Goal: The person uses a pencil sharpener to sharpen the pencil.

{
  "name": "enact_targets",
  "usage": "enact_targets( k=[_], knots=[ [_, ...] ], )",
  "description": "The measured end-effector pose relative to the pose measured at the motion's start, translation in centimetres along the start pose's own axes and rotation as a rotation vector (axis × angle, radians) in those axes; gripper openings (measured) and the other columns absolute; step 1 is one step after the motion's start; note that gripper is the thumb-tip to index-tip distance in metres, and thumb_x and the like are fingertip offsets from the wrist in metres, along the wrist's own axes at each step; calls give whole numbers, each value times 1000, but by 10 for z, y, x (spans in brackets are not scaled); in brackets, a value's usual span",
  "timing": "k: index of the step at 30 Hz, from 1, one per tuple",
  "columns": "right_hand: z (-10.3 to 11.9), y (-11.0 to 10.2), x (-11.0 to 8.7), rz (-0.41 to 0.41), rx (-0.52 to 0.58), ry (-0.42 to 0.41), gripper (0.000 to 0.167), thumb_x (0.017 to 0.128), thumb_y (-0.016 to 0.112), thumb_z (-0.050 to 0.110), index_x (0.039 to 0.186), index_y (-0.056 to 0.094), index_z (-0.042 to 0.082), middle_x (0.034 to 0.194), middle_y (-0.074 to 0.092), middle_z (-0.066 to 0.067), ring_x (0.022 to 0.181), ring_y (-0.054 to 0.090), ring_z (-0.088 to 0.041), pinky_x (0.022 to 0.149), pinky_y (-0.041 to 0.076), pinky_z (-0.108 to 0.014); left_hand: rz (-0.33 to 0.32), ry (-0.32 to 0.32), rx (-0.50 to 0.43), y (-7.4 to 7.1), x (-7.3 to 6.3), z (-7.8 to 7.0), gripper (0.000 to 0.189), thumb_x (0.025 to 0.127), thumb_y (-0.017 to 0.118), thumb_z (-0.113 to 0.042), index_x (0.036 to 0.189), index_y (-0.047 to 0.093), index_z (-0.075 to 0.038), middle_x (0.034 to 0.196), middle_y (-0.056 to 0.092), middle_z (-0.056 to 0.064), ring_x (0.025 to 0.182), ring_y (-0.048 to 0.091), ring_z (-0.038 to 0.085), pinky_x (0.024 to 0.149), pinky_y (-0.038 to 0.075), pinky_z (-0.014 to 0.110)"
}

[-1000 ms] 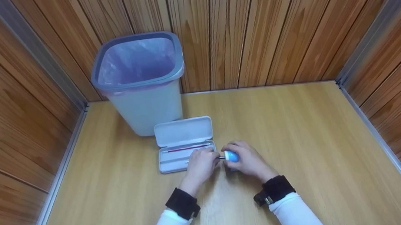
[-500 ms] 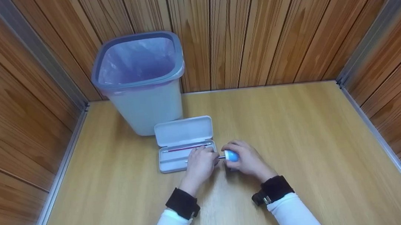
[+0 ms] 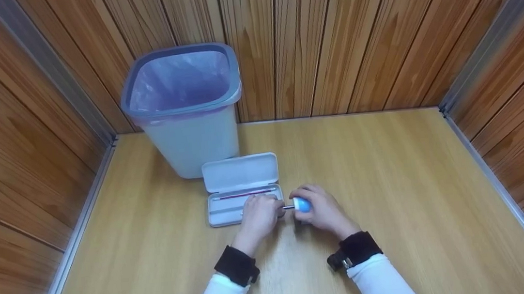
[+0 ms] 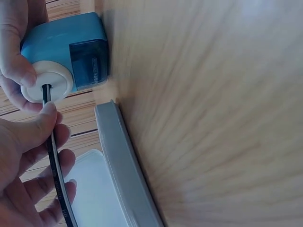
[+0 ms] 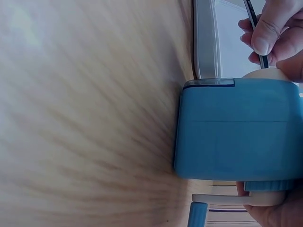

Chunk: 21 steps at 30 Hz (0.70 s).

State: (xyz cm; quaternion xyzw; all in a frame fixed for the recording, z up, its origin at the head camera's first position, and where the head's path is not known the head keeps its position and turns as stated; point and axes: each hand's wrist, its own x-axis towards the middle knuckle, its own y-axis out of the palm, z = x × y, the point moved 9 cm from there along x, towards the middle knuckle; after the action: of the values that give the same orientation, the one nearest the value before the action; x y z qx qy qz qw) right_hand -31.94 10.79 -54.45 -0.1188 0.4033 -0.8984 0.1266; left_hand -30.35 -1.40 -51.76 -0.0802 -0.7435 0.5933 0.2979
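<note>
My right hand (image 3: 325,213) grips a blue crank pencil sharpener (image 5: 236,127), its white front ring turned toward my left hand. In the left wrist view the fingers of that hand lie around the ring, and the dark see-through shavings drawer (image 4: 90,64) faces the table. A white crank with a blue knob (image 5: 197,215) sticks out at the back. My left hand (image 3: 258,213) pinches a black-and-silver striped pencil (image 4: 54,161) between thumb and fingers. The pencil's front end is in the sharpener's hole, its tip hidden.
An open pale pencil case (image 3: 240,171) lies behind and left of my left hand, with a thin red pencil (image 3: 242,194) in its tray. Behind it stands a lined trash bin (image 3: 188,140). Wood-panel walls (image 3: 328,37) enclose the table at back and sides.
My left hand has shifted slightly left, and a little more of the pencil shows between the hands. The right hand keeps its grip on the sharpener, its wrist moved slightly left.
</note>
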Motion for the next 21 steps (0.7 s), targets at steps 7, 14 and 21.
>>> enact_targets(
  k=[7, 14, 21],
  knots=[
    [-2, 1, -1, -1, -2, 17, 36, 80, 78, 18, 115, 70, 20, 123, 58, -3, 115, 51, -27, 96, 43, -47, 28, -5, -44, 1, 0, 3, 4, 82, 76, -17, 78, 76, -19, 69, 64, -5, 62, 59, 15, 59, 45, 33],
    [1, -1, 0, -11, -2, -13, 35, 79, 79, 18, 113, 70, 20, 122, 59, -4, 114, 52, -28, 95, 43, -47, 43, 0, -41, 1, 1, 6, 7, 83, 76, -18, 76, 75, -20, 68, 63, -5, 60, 58, 16, 59, 44, 34],
    [6, -3, 0, -35, -42, -76, 34, 78, 80, 19, 111, 70, 16, 115, 61, -4, 108, 54, -28, 90, 45, -46, 35, -4, -65, 1, -2, 8, 10, 84, 74, -17, 74, 72, -20, 65, 60, -4, 58, 57, 17, 59, 44, 36]
  ],
)
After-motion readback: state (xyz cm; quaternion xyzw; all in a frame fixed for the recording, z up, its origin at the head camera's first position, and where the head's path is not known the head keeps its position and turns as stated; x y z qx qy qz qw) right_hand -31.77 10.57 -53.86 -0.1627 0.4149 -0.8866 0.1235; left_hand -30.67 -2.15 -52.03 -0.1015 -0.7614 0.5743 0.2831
